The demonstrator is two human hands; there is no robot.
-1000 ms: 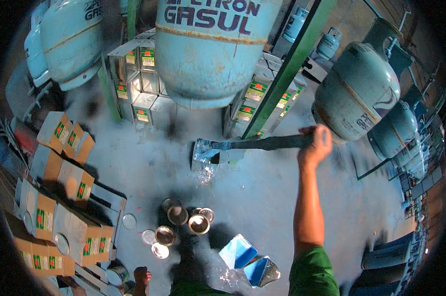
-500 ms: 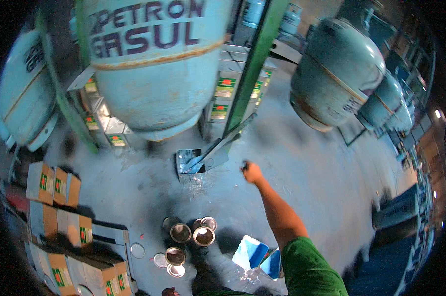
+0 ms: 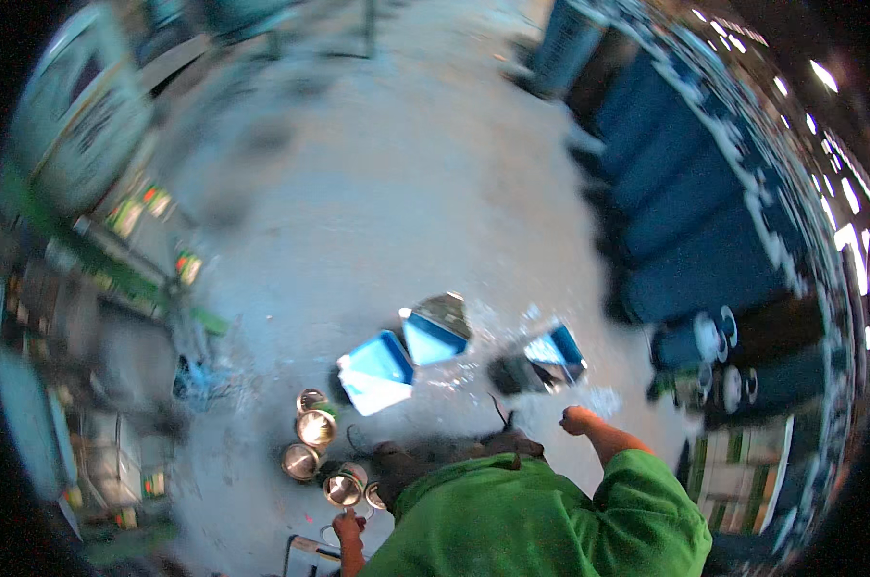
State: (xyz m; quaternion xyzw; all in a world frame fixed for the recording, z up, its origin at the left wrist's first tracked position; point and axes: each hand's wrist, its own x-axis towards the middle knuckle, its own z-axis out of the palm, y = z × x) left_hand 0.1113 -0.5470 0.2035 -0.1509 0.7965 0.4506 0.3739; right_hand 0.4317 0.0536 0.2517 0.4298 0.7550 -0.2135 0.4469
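Note:
My right hand (image 3: 579,419) is closed, held out at the right above the floor. What it holds, if anything, is hidden. An open square tin (image 3: 557,360), blue inside, stands beyond it. My left hand (image 3: 349,525) hangs low at my left side, nearest to a round metal can (image 3: 345,485); its fingers are blurred, and contact with the can cannot be made out. More round cans, among them a shiny one (image 3: 316,427) and another (image 3: 300,462), stand just beyond. Ahead of my feet sit two square containers: a white and blue one (image 3: 377,372) and a blue-lined one (image 3: 435,329).
Tall blue drums (image 3: 690,245) line the right side. Below them is a stack of pale cartons (image 3: 738,476). At the left, a large gas cylinder (image 3: 81,120) stands by a green metal frame (image 3: 127,279). Wet splashes (image 3: 603,399) mark the grey floor (image 3: 358,183).
My view has swung right, from the gas cylinders toward the blue drums. My right arm, stretched forward before, is now lower and nearer my body. My left hand shows more.

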